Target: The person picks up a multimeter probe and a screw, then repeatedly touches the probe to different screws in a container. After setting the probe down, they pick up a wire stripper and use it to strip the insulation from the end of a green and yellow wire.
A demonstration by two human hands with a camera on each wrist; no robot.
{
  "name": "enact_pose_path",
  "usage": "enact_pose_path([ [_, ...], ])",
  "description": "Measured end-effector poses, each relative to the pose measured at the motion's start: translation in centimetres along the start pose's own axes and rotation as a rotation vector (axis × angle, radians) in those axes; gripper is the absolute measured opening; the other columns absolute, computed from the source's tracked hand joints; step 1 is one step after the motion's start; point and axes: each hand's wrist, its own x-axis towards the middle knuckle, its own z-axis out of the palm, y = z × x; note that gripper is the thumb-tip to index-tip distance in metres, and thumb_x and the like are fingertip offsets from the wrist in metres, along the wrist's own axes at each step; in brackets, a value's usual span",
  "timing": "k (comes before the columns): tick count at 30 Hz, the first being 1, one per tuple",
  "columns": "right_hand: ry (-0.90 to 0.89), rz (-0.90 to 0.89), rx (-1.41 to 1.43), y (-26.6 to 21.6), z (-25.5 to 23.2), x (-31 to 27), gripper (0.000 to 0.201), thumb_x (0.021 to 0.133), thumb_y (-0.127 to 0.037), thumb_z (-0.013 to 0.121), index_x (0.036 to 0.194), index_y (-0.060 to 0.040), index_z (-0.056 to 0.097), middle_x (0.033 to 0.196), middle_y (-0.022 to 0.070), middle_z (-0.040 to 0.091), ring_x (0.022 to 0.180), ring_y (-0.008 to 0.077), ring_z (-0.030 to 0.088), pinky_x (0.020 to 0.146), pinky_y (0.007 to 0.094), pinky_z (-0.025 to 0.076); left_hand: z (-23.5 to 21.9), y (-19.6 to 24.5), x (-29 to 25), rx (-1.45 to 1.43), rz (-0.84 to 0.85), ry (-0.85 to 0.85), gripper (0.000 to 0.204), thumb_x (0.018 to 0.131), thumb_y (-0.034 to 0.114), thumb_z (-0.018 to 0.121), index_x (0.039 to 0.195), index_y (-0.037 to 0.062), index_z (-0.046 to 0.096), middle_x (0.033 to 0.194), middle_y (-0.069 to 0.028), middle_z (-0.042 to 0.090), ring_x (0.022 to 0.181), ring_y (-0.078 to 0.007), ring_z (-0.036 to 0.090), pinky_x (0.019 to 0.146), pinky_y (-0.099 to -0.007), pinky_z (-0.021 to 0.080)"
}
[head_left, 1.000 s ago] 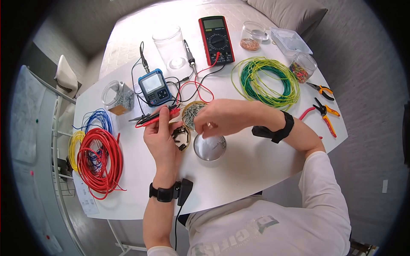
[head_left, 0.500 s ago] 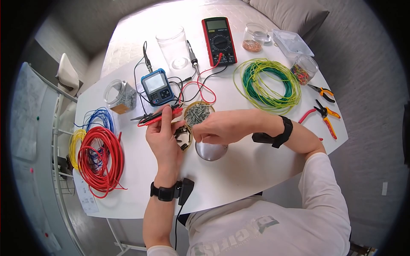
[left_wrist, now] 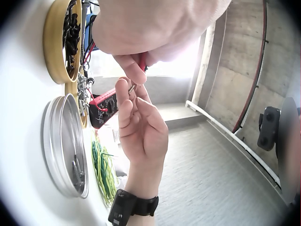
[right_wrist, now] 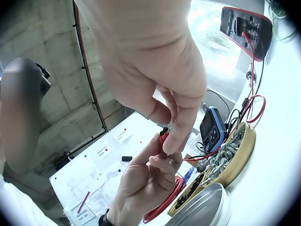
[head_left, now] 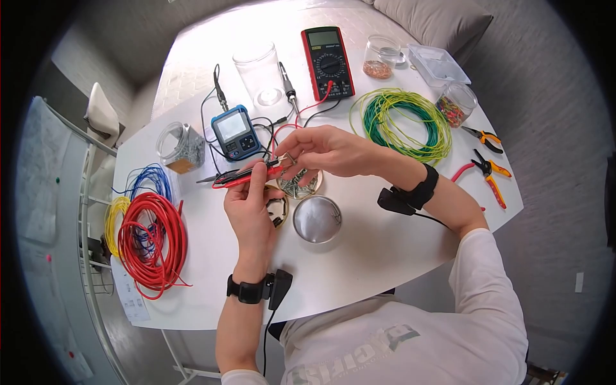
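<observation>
My left hand (head_left: 249, 208) grips a red and a black test probe (head_left: 240, 178) together, thumb on top. Close to the probe tips, my right hand (head_left: 330, 153) pinches a small metal screw (left_wrist: 132, 88) between its fingertips. In the right wrist view the red probe (right_wrist: 163, 137) shows at the meeting fingertips of both hands. Below them stands a yellow-rimmed tin of silvery screws (right_wrist: 230, 162), partly covered by the right hand in the head view. A second yellow tin (left_wrist: 55, 42) holds small black parts. Nearer the body is a round metal tin (head_left: 317, 219) with a few screws inside.
Beyond the hands lie a blue handheld tester (head_left: 234, 131), a red multimeter (head_left: 328, 62) and a soldering iron (head_left: 288, 83). Coiled red wire (head_left: 151, 247) sits left, green-yellow wire (head_left: 404, 128) right. Pliers (head_left: 484, 139), wire strippers (head_left: 487, 173) and clear jars (head_left: 183, 147) stand around.
My right hand has moved from over the metal tin, away from the body, to the probe tips, and the screw now shows in its fingers. My left hand has barely shifted.
</observation>
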Motion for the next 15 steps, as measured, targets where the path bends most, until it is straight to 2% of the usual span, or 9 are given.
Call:
enact_pose_path([
  [2,-0.009,0.0,-0.009,0.0,0.1,-0.08,0.034,0.092,0.001,0.041,0.125,0.0054,0.048,0.117,0.0155,0.061,0.104,0.0206,0.064,0.084,0.0295,0.056,0.05,0.13,-0.05,-0.015,-0.022,-0.014,0.022,0.093,0.016,0.063,0.107,-0.0015,0.064,0.088,-0.0102,0.069,0.071,-0.0117,0.065,0.057,-0.0205,0.052],
  [15,-0.031,-0.035,-0.044,-0.24,0.38,-0.28,0.038,0.088,0.006,0.037,0.125,0.0048,0.047,0.115,0.0168,0.063,0.106,0.0209,0.064,0.089,0.0306,0.054,0.1,-0.1,-0.01,-0.022,-0.013,0.003,0.022,0.093,0.016,0.063,0.106,-0.0014,0.064,0.088,-0.0095,0.068,0.07,-0.0121,0.065,0.058,-0.021,0.052],
])
